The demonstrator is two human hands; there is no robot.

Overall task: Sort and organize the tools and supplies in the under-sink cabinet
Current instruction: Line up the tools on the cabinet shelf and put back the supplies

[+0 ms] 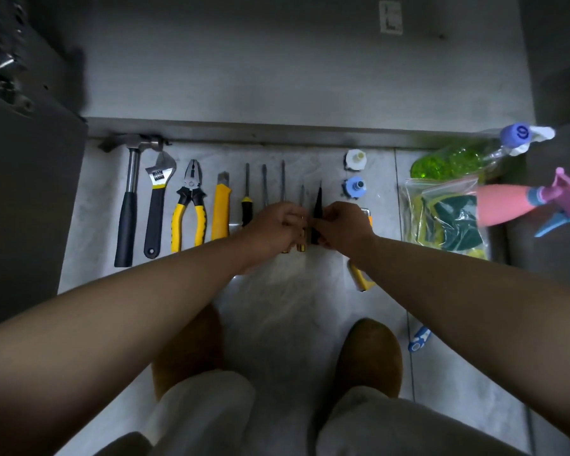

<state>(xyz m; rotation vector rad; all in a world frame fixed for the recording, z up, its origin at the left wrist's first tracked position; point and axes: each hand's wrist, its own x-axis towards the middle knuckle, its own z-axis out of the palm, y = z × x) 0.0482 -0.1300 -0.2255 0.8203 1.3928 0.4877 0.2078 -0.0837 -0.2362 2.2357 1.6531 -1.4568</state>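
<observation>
A row of tools lies on the grey floor in front of the cabinet: a hammer (128, 205), an adjustable wrench (157, 202), yellow-handled pliers (190, 209), a yellow utility knife (221, 212) and several screwdrivers (247, 195). My left hand (273, 230) has its fingers curled around the handles of the right-hand screwdrivers. My right hand (341, 230) pinches a black pointed tool (317, 209) at the row's right end. Both hands nearly touch. The screwdriver handles are mostly hidden under them.
Two small caps, white (355, 159) and blue (354, 186), lie right of the row. Further right are a bag of sponges (448, 218), a green bottle (454, 161) and a pink spray bottle (520, 205). A yellow item (361, 278) lies under my right wrist. My feet (369, 357) stand below.
</observation>
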